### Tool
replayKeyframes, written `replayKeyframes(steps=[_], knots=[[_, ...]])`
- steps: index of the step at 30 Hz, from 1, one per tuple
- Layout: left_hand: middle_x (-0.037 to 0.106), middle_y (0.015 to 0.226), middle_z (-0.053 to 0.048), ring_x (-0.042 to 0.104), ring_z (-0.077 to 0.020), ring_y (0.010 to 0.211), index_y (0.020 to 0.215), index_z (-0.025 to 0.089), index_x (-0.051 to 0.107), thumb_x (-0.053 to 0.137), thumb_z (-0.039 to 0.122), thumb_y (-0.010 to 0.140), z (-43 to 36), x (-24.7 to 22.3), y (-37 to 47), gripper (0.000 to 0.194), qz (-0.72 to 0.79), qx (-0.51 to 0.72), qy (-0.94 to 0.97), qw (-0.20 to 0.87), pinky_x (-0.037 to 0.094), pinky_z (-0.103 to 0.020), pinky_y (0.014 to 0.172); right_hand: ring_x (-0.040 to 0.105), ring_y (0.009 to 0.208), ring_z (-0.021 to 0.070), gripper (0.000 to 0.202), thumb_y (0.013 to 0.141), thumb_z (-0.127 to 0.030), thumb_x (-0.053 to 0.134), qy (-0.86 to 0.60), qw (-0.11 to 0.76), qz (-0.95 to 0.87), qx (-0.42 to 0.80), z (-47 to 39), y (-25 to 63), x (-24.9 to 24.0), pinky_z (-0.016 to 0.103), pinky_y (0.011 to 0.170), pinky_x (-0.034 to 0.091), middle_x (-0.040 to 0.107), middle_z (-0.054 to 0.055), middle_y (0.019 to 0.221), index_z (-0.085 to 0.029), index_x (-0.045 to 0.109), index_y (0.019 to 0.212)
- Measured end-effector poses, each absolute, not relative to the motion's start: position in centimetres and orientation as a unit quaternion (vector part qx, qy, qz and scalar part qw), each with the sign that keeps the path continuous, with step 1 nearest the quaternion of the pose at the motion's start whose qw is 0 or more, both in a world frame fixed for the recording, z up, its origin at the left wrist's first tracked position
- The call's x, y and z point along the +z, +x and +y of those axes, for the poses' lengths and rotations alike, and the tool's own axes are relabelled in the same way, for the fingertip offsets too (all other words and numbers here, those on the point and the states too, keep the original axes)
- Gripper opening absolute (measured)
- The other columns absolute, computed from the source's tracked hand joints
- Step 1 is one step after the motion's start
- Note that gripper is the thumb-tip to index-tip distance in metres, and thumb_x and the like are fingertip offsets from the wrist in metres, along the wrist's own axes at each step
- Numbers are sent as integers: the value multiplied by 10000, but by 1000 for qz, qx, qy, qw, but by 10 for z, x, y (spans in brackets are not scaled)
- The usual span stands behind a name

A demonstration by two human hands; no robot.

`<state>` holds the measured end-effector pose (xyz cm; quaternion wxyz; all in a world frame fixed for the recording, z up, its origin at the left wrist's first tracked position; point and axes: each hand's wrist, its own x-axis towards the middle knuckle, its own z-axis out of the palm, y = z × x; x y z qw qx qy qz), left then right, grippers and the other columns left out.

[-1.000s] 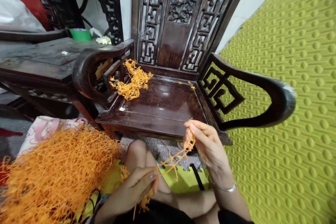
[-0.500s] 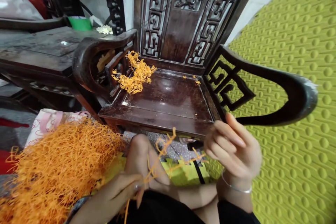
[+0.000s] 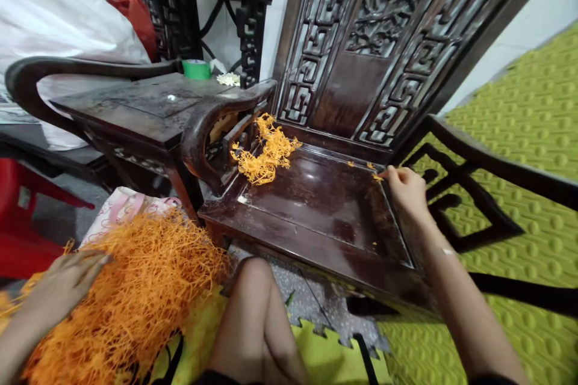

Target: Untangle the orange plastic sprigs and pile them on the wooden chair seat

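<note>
My left hand (image 3: 63,283) lies over a big tangled heap of orange strands (image 3: 149,277), fingers stretched out and nothing visibly gripped. Far to the right, my right hand (image 3: 406,189) reaches over the back right of the dark wooden chair seat (image 3: 316,210). Its thumb and fingers pinch together at a small orange piece (image 3: 378,178). Two more little orange bits lie close by along the back of the seat. At the seat's left side sits a clump of curly yellow-orange pieces (image 3: 268,153).
Chair armrests (image 3: 506,144) stand on both sides of the seat. On the left are a dark side table (image 3: 135,102) with a green tape roll (image 3: 197,69), a red stool (image 3: 27,216) and a pink-white bag (image 3: 121,207). My bent knee (image 3: 255,289) is in front.
My left hand has moved from my lap left onto the heap; the branching orange strand it held is no longer distinguishable. My right hand has gone forward to the seat's back right. The view has shifted left.
</note>
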<state>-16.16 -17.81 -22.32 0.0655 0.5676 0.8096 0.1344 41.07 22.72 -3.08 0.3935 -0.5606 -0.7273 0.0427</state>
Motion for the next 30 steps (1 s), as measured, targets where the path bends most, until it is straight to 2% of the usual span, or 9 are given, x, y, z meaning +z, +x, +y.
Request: replayKeyframes(steps=[3, 7, 11, 14, 17, 20, 23, 25, 30], knots=[[693, 1148, -108, 570, -347, 1180, 1036, 143, 627, 272, 441, 886, -126, -227, -153, 488, 855, 77, 512, -31, 415, -496, 1046, 572, 886, 378, 458, 788, -563, 578, -550, 379, -743, 43, 280, 395, -63, 635, 802, 391, 579, 121, 615, -221, 499, 494], [583, 1304, -216, 513, -318, 1264, 1167, 5, 575, 215, 364, 924, -81, -250, -141, 564, 854, 87, 510, -46, 390, -422, 1082, 563, 1063, 340, 232, 835, -443, 592, -457, 384, -800, 55, 288, 351, -96, 569, 951, 392, 686, 176, 1022, -223, 655, 794], [646, 1224, -178, 575, -301, 1183, 1073, 77, 649, 260, 312, 925, -71, -253, -132, 479, 829, 79, 553, -6, 413, -419, 1048, 512, 1240, 261, 454, 881, -408, 566, -258, 330, -906, 69, 268, 271, -98, 457, 1047, 408, 562, 117, 1359, -217, 545, 1293], [689, 1080, -174, 631, -321, 1038, 962, 99, 661, 247, 329, 948, -74, -212, -110, 474, 843, 72, 528, -68, 470, -434, 934, 403, 1342, 263, 547, 917, -285, 494, -146, 215, -965, -32, 263, 216, -90, 475, 1112, 321, 477, 150, 1442, -149, 398, 1438], [704, 941, -73, 659, -260, 830, 901, 184, 643, 253, 382, 991, -69, -140, -68, 446, 815, 140, 546, -135, 495, -387, 801, 522, 1147, 309, 401, 909, -186, 448, -183, 126, -966, -135, 268, 185, -85, 544, 1079, 285, 669, 187, 1124, -84, 556, 1281], [711, 936, -35, 642, -220, 876, 943, 218, 661, 396, 387, 982, -32, -71, -15, 317, 676, 231, 675, -185, 471, -350, 826, 546, 986, 318, 287, 926, -230, 424, -205, 121, -961, -143, 268, 177, -84, 546, 996, 327, 691, 185, 905, -83, 659, 1003], [490, 1429, -134, 443, -291, 1307, 1366, 140, 478, 591, 307, 902, 38, -41, 26, 506, 598, 160, 762, -194, 354, -430, 1051, 526, 966, 313, 267, 915, -272, 433, -199, 123, -961, -144, 255, 181, -78, 499, 950, 352, 677, 175, 892, -109, 644, 913], [374, 1505, -183, 317, -295, 1406, 1420, 91, 399, 666, 134, 813, 85, -45, 37, 664, 587, 117, 790, -130, 236, -441, 1142, 515, 977, 313, 252, 909, -258, 419, -198, 126, -961, -148, 247, 189, -72, 472, 928, 359, 667, 175, 904, -120, 630, 905], [704, 938, -166, 671, -258, 909, 1008, 80, 671, 473, 170, 928, 122, -77, 29, 232, 670, 114, 733, 41, 467, -354, 847, 546, 865, 276, 273, 951, -301, 371, -277, 252, -917, -140, 256, 223, -63, 383, 768, 402, 645, 140, 854, -174, 587, 842]])
